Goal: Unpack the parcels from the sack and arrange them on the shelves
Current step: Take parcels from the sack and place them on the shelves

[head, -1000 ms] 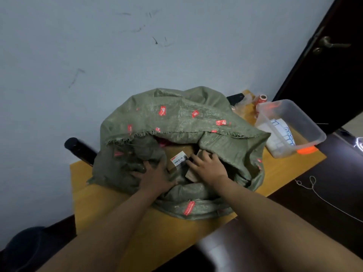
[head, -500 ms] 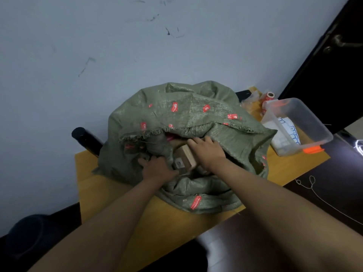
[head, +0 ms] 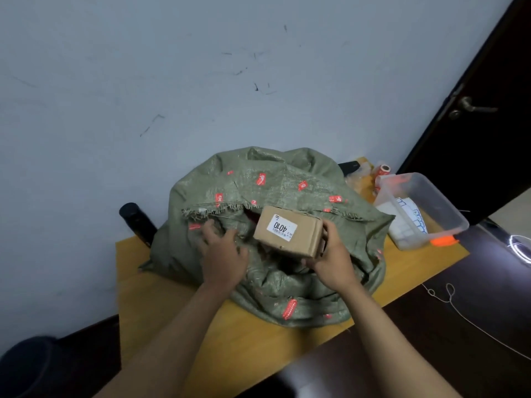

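desk (head: 253, 337): carries sack, clear bin, far edge against wall.
sack (head: 275, 191): green woven, slumped on desk, mouth facing person.
clear bin (head: 431, 202): right of sack, near desk edge.
parcel (head: 288, 231): cardboard, label "4010", raised just above sack mouth.
right hand (head: 333, 259): gripping parcel at right end.
left hand (head: 222, 254): fingers spread, pressing sack fabric flat, holding nothing.
step: extraction of 1 parcel. next move likely: lift clear of frayed rim, carry to shelves; shelves out of view. open room toward person; bin crowds right.
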